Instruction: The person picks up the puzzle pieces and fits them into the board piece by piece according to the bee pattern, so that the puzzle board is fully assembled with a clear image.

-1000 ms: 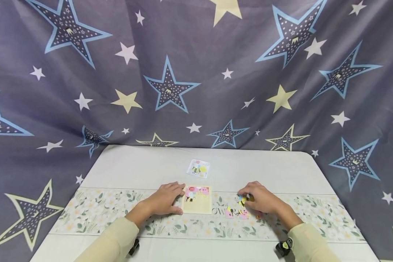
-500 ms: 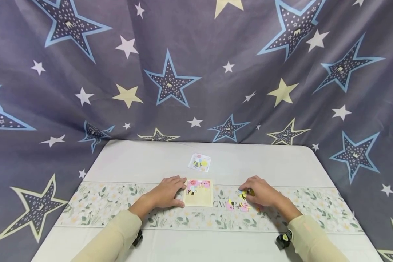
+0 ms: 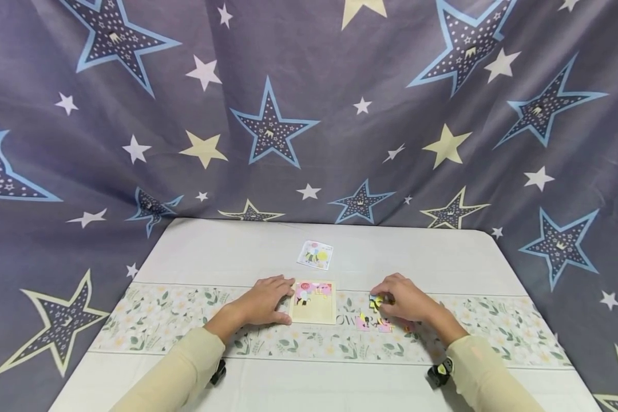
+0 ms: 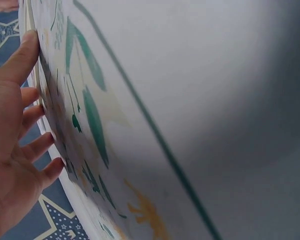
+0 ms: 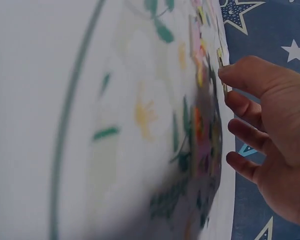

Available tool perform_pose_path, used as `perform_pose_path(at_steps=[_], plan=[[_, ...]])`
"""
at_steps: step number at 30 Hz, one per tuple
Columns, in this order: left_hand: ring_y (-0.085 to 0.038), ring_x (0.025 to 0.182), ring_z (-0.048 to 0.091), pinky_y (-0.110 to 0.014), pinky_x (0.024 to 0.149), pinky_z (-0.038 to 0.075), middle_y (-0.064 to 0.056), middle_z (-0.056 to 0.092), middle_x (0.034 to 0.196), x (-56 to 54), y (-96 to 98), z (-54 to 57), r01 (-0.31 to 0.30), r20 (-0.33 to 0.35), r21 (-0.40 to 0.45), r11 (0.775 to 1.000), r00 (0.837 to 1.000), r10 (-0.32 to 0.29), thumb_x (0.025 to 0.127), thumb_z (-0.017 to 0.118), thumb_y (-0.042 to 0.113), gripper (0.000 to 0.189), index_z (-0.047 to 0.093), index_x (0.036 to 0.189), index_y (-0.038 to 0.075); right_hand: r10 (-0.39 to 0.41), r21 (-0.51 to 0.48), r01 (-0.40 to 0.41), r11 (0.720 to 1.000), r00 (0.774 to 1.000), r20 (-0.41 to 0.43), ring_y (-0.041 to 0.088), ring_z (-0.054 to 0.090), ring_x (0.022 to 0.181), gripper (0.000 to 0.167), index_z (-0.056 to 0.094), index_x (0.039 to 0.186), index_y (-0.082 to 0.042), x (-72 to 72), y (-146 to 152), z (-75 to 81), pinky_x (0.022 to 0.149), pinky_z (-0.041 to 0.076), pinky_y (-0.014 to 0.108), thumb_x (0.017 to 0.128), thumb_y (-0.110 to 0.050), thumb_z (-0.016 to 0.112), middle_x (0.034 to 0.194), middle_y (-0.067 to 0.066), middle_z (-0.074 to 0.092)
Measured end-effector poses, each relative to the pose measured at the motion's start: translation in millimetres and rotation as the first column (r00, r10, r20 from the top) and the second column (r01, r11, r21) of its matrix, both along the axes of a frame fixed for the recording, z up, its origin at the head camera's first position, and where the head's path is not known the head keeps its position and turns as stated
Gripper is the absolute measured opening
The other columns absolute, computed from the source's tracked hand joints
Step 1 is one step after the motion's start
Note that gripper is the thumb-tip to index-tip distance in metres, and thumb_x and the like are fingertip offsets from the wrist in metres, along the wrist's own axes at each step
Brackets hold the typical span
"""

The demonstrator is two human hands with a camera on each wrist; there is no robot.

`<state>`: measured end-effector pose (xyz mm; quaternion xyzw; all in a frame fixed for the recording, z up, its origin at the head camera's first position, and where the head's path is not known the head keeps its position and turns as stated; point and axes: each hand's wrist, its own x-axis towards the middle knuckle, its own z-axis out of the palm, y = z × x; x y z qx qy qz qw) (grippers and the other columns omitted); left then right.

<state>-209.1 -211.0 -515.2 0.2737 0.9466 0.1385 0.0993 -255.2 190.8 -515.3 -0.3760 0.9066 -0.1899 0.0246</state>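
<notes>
My left hand (image 3: 264,300) rests at the left side of a square wooden puzzle tray (image 3: 313,317), its thumb and fingers spread along the edge. Along the tray's top and upper left sit several fitted pieces in pink, red and black. To the right of the tray, my right hand (image 3: 404,297) pinches a blue, yellow and black puzzle piece (image 3: 375,302) between thumb and fingers. From the right wrist view, that piece is seen edge-on at the thumb tip, with the other fingers loosely bent. Below this hand lie loose pink and yellow puzzle pieces (image 3: 363,323).
Behind the tray lies a white picture card (image 3: 315,254) showing a bee. A floral runner (image 3: 170,320) crosses the white table (image 3: 226,246). A dark curtain (image 3: 309,103) with stars hangs at the table's back edge.
My right hand has shifted slightly left with the pinched puzzle piece. The left hand stays at the tray's edge. The head view has tilted, so the table sits a little higher in it.
</notes>
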Motion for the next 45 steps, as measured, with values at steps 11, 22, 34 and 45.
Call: perform_pose_path(at_steps=[11,22,34,45], plan=[[-0.038,0.152,0.033,-0.060,0.123,0.027,-0.010,0.041,0.162,0.9,0.6,0.7,0.000,-0.002,0.007,1.000,1.000,0.000,0.086,0.073,0.058,0.072,0.058,0.140,0.012,0.018,-0.033,-0.019,0.999,1.000,-0.013,0.019,0.063,0.106,0.030,0.076,0.116,-0.017,-1.6,-27.0,5.8,0.099,0.050,0.048,0.086,-0.019,0.077,0.102,-0.007,0.072],[-0.038,0.152,0.034,-0.060,0.123,0.029,-0.010,0.041,0.162,-0.5,1.3,-0.5,0.001,-0.017,-0.004,1.000,1.000,-0.001,0.086,0.074,0.058,0.072,0.059,0.139,0.013,0.033,-0.051,-0.033,0.998,0.999,-0.002,0.019,0.062,0.109,0.031,0.077,0.117,-0.017,-3.3,-49.7,6.8,0.098,0.050,0.046,0.086,-0.020,0.076,0.105,-0.006,0.073],[-0.037,0.153,0.033,-0.059,0.123,0.028,-0.009,0.041,0.163,0.1,0.2,-1.8,-0.001,0.006,-0.002,1.000,1.000,0.001,0.086,0.074,0.058,0.071,0.058,0.141,0.014,0.044,-0.086,-0.041,0.995,0.999,0.030,0.017,0.059,0.108,0.033,0.077,0.120,-0.019,-2.8,-80.1,-0.6,0.098,0.050,0.043,0.088,-0.023,0.075,0.106,-0.006,0.071],[-0.036,0.153,0.033,-0.058,0.124,0.028,-0.007,0.041,0.163,0.0,0.3,-2.2,-0.012,0.001,-0.007,1.000,1.000,0.012,0.087,0.072,0.059,0.071,0.058,0.141,0.016,0.098,-0.050,-0.098,0.994,0.995,0.001,0.015,0.057,0.108,0.034,0.077,0.121,-0.020,-2.1,-112.8,-4.9,0.096,0.047,0.041,0.088,-0.022,0.073,0.103,-0.005,0.070]])
